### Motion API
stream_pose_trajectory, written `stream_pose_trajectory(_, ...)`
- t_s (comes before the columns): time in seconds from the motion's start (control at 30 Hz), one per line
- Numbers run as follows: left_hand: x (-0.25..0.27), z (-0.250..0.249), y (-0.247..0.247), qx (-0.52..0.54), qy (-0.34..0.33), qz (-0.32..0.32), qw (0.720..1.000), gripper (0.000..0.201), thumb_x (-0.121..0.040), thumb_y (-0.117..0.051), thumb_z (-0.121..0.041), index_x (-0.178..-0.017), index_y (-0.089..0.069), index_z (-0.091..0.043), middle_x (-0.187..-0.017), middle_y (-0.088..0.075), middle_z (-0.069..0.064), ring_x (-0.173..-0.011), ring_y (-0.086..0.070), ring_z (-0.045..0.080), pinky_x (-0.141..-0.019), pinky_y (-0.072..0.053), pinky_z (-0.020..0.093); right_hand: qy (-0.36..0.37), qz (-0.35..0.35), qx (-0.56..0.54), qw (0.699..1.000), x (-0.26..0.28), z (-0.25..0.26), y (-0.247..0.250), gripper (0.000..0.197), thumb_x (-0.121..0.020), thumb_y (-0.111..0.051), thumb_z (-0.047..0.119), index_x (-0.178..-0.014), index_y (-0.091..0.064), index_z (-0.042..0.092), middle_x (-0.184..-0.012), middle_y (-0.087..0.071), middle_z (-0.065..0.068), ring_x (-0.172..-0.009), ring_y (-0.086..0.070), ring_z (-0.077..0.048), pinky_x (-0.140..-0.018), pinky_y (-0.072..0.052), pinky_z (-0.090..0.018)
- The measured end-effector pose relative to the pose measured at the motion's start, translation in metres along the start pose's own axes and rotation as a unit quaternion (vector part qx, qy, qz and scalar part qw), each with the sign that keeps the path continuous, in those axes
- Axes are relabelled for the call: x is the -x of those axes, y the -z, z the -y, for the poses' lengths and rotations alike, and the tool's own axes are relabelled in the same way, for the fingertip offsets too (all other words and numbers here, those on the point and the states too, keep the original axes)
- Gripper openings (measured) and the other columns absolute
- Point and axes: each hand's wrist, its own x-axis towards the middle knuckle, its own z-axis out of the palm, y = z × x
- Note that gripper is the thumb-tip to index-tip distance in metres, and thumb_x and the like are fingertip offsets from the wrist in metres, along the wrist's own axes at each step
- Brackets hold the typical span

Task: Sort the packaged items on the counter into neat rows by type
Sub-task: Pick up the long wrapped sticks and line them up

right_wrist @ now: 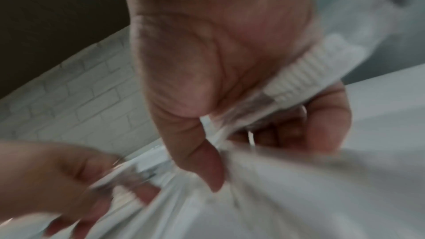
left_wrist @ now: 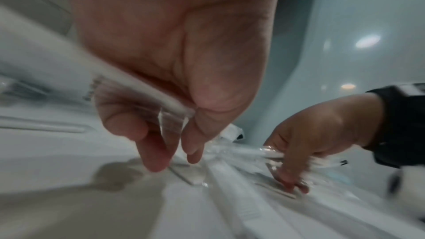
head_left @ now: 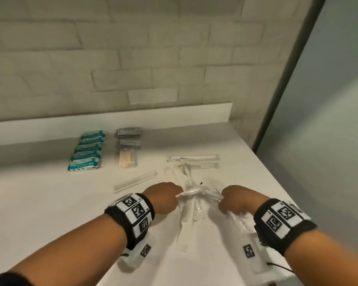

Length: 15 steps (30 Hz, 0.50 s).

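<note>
Both forearms enter from the near edge, each wearing a black wrist band with printed marker squares; the left hand pinches a clear-wrapped white item between thumb and fingers, as the left wrist view shows; the right hand has its fingers curled round a clear packet holding a white comb, whose teeth show in the right wrist view. Between the hands lies a loose heap of clear packets on the white bench; their number cannot be told through blur and overlap. Beyond the heap, two clear packets lie crosswise, and one long clear packet lies apart to the left. Further back stand two sorted rows: six teal-and-white packets in the left row; beside it a row of grey packets, count unclear, ending in one pale yellow packet. A brick wall backs the bench.
</note>
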Motion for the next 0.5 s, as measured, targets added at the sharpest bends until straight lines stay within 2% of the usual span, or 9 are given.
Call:
stream_pose_trajectory(0.07, -0.004, -0.005, -0.002, 0.027, 0.034, -0.025, 0.999, 0.02, -0.092, -0.04, -0.015, -0.092, -0.061, -0.015, -0.089, -0.06, -0.002, -0.087, -0.059, 0.021, -0.071, -0.045, 0.03, 0.016, -0.007, -0.008, 1.0, -0.012, -0.01, 0.019, 0.026, -0.075, -0.049, 0.009, -0.099, -0.057, 0.009, -0.073, -0.062, -0.003, -0.059, -0.055, -0.018, -0.055, -0.044, -0.025)
stream_pose_trajectory(0.13, -0.012, -0.012, -0.001, 0.088, 0.086, -0.074, 0.99, 0.014, -0.093, -0.043, -0.024, -0.085, -0.054, -0.019, -0.086, -0.056, -0.003, -0.083, -0.056, 0.019, -0.067, -0.039, 0.027, 0.036, -0.041, -0.006, 0.998, -0.029, -0.013, 0.038, 0.023, -0.08, -0.046, 0.009, -0.103, -0.051, 0.012, -0.079, -0.067, -0.005, -0.066, -0.061, -0.021, -0.063, -0.048, -0.028)
stream_pose_trajectory(0.2, -0.023, -0.023, 0.0, 0.156, 0.142, -0.1, 0.972, 0.018, -0.092, -0.046, -0.035, -0.092, -0.053, -0.019, -0.095, -0.059, 0.0, -0.087, -0.056, 0.019, -0.069, -0.039, 0.027, 0.057, -0.1, -0.025, 0.993, -0.053, -0.01, 0.054, 0.021, -0.083, -0.05, 0.012, -0.103, -0.052, 0.013, -0.09, -0.064, -0.006, -0.076, -0.062, -0.022, -0.065, -0.049, -0.029)
stream_pose_trajectory(0.3, -0.036, -0.045, 0.003, 0.201, 0.221, -0.084, 0.951, 0.061, -0.085, -0.054, -0.058, -0.124, -0.05, -0.011, -0.121, -0.059, 0.008, -0.107, -0.058, 0.024, -0.076, -0.041, 0.028, 0.119, -0.176, -0.061, 0.975, -0.085, 0.0, 0.077, 0.015, -0.083, -0.055, 0.018, -0.097, -0.058, 0.013, -0.089, -0.061, -0.005, -0.081, -0.061, -0.023, -0.061, -0.047, -0.029)
stream_pose_trajectory(0.37, -0.043, -0.056, -0.003, 0.211, 0.257, -0.079, 0.94, 0.077, -0.08, -0.061, -0.059, -0.132, -0.043, -0.006, -0.128, -0.056, 0.008, -0.113, -0.057, 0.025, -0.079, -0.042, 0.027, 0.166, -0.182, -0.036, 0.968, -0.102, 0.007, 0.084, 0.017, -0.088, -0.054, 0.02, -0.102, -0.061, 0.016, -0.095, -0.063, -0.008, -0.083, -0.059, -0.024, -0.059, -0.04, -0.027)
stream_pose_trajectory(0.43, -0.047, -0.062, -0.006, 0.218, 0.272, -0.096, 0.932, 0.07, -0.08, -0.065, -0.053, -0.128, -0.046, -0.006, -0.125, -0.058, 0.009, -0.111, -0.058, 0.025, -0.077, -0.043, 0.026, 0.203, -0.175, -0.009, 0.963, -0.118, 0.016, 0.088, 0.024, -0.089, -0.053, 0.021, -0.11, -0.065, 0.018, -0.106, -0.065, -0.011, -0.089, -0.061, -0.026, -0.067, -0.042, -0.025)
stream_pose_trajectory(0.5, -0.047, -0.063, -0.003, 0.212, 0.278, -0.103, 0.931, 0.056, -0.084, -0.061, -0.043, -0.123, -0.052, -0.005, -0.123, -0.06, 0.011, -0.111, -0.059, 0.026, -0.081, -0.045, 0.027, 0.215, -0.17, 0.013, 0.962, -0.134, 0.025, 0.089, 0.027, -0.086, -0.053, 0.021, -0.109, -0.066, 0.015, -0.112, -0.063, -0.014, -0.096, -0.063, -0.031, -0.077, -0.048, -0.029)
